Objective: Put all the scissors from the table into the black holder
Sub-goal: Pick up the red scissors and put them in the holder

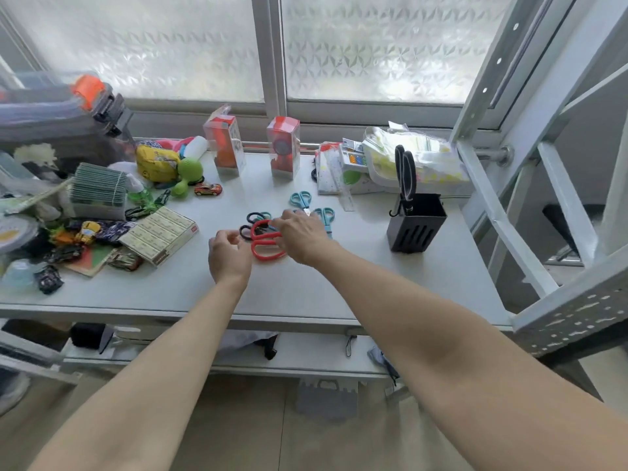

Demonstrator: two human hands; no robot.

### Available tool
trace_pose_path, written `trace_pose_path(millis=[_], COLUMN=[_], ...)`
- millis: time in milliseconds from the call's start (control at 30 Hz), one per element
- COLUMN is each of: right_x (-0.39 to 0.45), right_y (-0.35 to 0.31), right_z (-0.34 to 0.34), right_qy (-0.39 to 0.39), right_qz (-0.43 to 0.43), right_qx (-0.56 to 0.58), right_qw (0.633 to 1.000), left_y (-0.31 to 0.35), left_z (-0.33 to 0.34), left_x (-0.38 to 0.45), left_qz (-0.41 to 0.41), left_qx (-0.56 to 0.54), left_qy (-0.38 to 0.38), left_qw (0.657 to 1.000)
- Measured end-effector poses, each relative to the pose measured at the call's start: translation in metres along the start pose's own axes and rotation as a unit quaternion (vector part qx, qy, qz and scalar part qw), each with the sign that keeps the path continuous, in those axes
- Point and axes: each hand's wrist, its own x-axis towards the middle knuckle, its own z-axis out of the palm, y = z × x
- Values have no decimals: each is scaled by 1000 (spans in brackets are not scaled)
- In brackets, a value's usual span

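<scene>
Red-handled scissors (266, 244) lie mid-table, and my right hand (300, 237) rests on them, fingers curled over the handles and blades. Just left of them my left hand (227, 254) hovers with fingers loosely bent, holding nothing. Small black-handled scissors (254, 219) lie behind the red pair. Two blue-handled scissors (300, 199) (325, 215) lie beyond my right hand. The black holder (415, 229) stands at the right with black-handled scissors (405, 175) upright in it.
Two clear red boxes (225, 144) (283, 147) stand at the back. Toys, a toy car (208, 189), a box of staples (158, 234) and other clutter fill the left. Plastic packs (407, 158) and a ruler (346, 198) lie behind the holder. A metal frame (509, 212) rises at right.
</scene>
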Motion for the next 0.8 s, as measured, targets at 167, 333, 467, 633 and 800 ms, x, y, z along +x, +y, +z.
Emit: trace_pose_path(millis=[167,333,467,633,800], right_x=[10,4,-8,-27,-59], right_y=[-16,-17,-8,14,36], right_z=[2,10,18,13,-5], right_qy=[-43,-14,46,190,352], right_qz=[0,-7,-13,14,-9], right_qx=[-133,-124,-52,86,271], right_qw=[990,992,998,978,896], left_y=[-11,-11,-11,-9,29], left_z=[-5,-7,-8,-8,14], left_x=[9,14,13,6,-18], left_qz=[-23,-15,-13,7,80], left_qx=[38,39,15,-18,-28], left_qy=[-73,-96,-78,-37,-55], left_qw=[996,995,997,999,995])
